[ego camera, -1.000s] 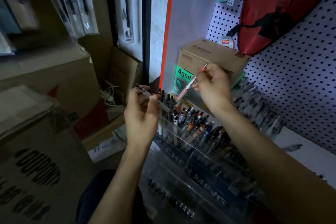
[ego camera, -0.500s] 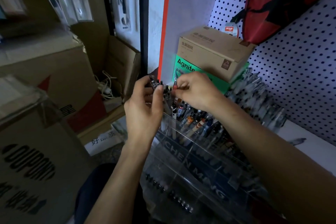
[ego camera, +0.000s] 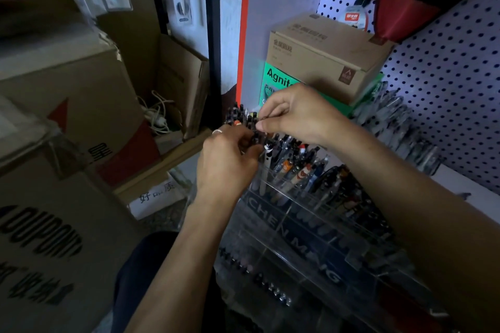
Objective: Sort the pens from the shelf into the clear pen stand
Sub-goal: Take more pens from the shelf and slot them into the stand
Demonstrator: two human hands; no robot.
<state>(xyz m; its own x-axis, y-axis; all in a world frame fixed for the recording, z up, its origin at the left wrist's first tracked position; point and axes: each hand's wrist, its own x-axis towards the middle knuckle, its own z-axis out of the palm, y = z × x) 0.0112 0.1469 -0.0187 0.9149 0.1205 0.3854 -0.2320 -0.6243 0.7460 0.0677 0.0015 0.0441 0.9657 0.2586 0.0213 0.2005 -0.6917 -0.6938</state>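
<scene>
Reaching over the clear pen stand [ego camera: 311, 227], both hands are curling: left hand [ego camera: 227, 162] and right hand [ego camera: 297, 113] each pinching pens [ego camera: 254, 127] at its far-left corner.

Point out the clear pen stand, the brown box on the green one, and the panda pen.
clear pen stand [ego camera: 270, 213], head view, lettered front wall
brown box [ego camera: 319, 62], head view, front face
panda pen [ego camera: 268, 155], head view, white barrel

You brought your right hand [ego camera: 297, 113] down from its raised position; the pink pen it held aloft was no longer distinguishable. Your left hand [ego camera: 227, 159] moved in, and both hands closed together over the pen tops [ego camera: 243, 116] in the clear pen stand [ego camera: 270, 213].
</scene>
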